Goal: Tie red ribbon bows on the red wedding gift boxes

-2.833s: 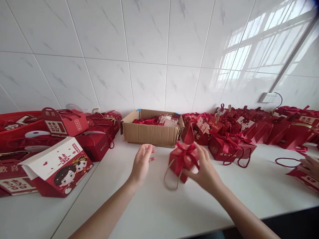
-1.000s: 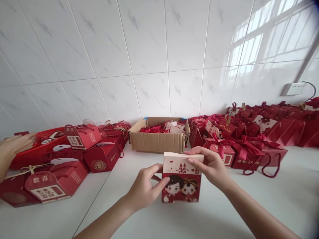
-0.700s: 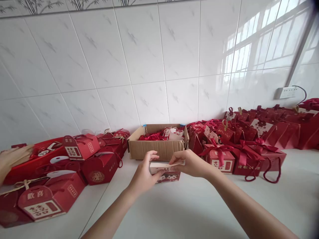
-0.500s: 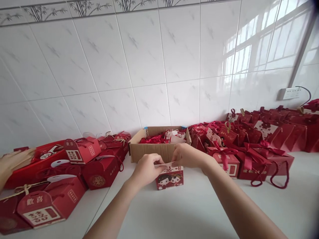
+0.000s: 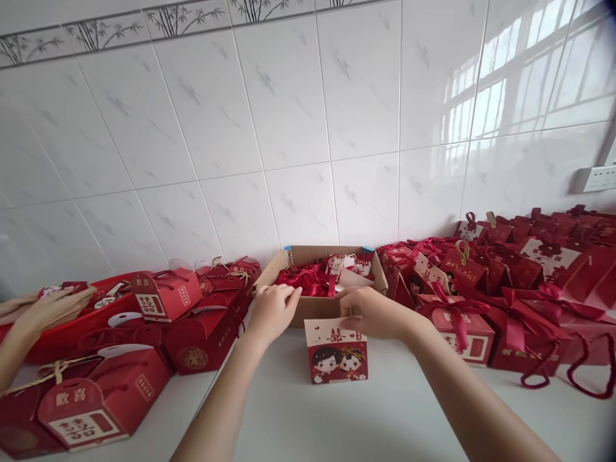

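A small red and white gift box (image 5: pixel 337 351) printed with a cartoon couple stands upright on the white counter (image 5: pixel 337 423). My right hand (image 5: pixel 371 313) rests on the box's top rear edge with its fingers curled over it. My left hand (image 5: pixel 272 309) has let go of the box. It reaches over the front rim of an open cardboard box (image 5: pixel 318 309), and its stretched fingertips touch the red ribbons (image 5: pixel 310 280) inside. White tags lie among the ribbons.
Red handled gift boxes (image 5: pixel 166 296) crowd the left of the counter. Another person's hand (image 5: pixel 48 309) rests on them at the far left. Ribbon-tied red boxes and bags (image 5: pixel 462 324) fill the right side. A white tiled wall rises behind, with a socket (image 5: pixel 597 178) at the right.
I swapped a ribbon-tied box for the cartoon-couple box, pressed its top shut with both hands and stood it on the counter. My left hand has now moved off it to the cardboard box.
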The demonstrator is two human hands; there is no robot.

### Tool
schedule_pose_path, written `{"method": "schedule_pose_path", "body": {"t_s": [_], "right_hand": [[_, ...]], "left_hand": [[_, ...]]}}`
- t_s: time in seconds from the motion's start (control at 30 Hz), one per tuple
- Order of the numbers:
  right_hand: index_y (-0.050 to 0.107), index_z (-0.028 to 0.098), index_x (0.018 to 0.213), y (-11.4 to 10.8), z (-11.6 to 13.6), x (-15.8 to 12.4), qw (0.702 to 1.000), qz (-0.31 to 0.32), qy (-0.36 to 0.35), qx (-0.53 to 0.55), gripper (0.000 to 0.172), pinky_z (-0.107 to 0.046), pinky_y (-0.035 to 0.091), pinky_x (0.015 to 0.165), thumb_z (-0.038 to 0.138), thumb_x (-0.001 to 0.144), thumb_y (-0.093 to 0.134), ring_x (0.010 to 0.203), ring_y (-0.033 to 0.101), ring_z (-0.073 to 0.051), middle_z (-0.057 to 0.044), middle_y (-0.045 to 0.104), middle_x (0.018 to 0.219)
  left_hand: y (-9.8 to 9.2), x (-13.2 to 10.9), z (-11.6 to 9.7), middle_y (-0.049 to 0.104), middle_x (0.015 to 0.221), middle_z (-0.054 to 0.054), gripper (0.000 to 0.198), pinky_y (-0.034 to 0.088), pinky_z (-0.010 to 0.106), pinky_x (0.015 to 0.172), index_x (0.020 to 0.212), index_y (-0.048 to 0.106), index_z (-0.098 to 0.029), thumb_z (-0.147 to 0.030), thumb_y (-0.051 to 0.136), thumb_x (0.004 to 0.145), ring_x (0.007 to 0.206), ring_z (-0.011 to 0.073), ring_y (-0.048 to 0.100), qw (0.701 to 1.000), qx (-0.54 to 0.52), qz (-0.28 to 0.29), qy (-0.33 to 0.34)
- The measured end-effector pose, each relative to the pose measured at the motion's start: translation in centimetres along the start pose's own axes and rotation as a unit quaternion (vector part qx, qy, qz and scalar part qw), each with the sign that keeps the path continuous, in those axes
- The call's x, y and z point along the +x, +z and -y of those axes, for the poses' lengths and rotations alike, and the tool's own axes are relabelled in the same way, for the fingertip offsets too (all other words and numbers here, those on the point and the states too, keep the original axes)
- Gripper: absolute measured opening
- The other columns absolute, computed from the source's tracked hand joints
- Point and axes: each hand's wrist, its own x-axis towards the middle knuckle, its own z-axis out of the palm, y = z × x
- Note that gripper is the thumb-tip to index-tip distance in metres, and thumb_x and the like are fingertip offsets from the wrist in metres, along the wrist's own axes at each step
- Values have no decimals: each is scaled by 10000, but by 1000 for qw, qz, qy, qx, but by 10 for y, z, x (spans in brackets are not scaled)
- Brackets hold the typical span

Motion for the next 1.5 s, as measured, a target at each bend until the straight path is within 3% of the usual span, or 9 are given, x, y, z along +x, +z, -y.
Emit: {"method": "schedule_pose_path", "body": {"t_s": [0.13,0.23,0.33,0.43,0.57,0.77,1.03,1.27,1.5], "right_hand": [[571,176,657,-7,9,-14,998,58,20,3,103,-210,374,520,186,754,603,621,546,-106,-12,637,776],[599,184,701,-10,16,-22,994,95,55,-12,46,-204,354,495,170,744,591,591,534,-100,-11,630,741],[627,195,728,-12,18,-26,990,119,67,-19,28,-201,346,472,188,731,600,571,525,-98,-9,619,736],[648,207,741,-13,18,-28,989,132,65,-13,62,-195,338,457,179,698,614,569,531,-98,-1,631,756],[659,214,777,-13,19,-31,986,147,76,0,127,-184,340,421,169,673,604,539,547,-93,-1,647,799],[685,231,790,-18,23,-34,980,181,73,-18,223,-176,312,366,160,609,577,493,526,-95,11,637,724],[713,206,751,-20,26,-37,978,203,51,-4,216,-186,307,372,178,558,622,477,477,-92,14,595,649],[716,210,748,-21,27,-39,976,206,68,1,215,-189,326,371,162,556,633,507,511,-101,6,650,745],[717,209,749,-21,28,-39,974,210,86,4,215,-184,323,384,155,558,636,575,563,-128,-19,671,844]], "left_hand": [[-13,-7,-10,563,538,0,394,330,285,564,513,463,-193,-372,445,863,553,168,521,999,12,38,-28],[-15,-9,-11,527,482,-19,341,286,265,496,540,492,-202,-361,471,840,486,151,488,997,7,52,-62],[-13,-7,-5,592,549,-28,151,326,244,484,712,583,-218,-320,518,802,501,149,530,994,-5,44,-102],[-14,-4,5,661,668,-19,95,387,238,517,814,602,-229,-284,530,784,576,158,590,991,-12,11,-133],[-27,-2,17,685,825,13,116,454,257,656,874,585,-232,-254,505,793,731,175,639,982,-6,-80,-171],[-43,-4,31,676,900,47,193,474,287,701,958,431,-225,-219,501,778,819,200,658,960,7,-167,-223],[-41,-5,36,674,842,52,85,465,281,699,763,483,-216,-145,490,717,823,215,655,974,20,-61,-217],[-36,-15,37,661,660,7,77,421,229,493,626,581,-205,-133,555,622,574,172,615,972,13,139,-191],[-27,-14,45,704,838,90,283,463,273,657,715,624,-181,5,461,578,788,218,653,972,55,124,-194]]}}
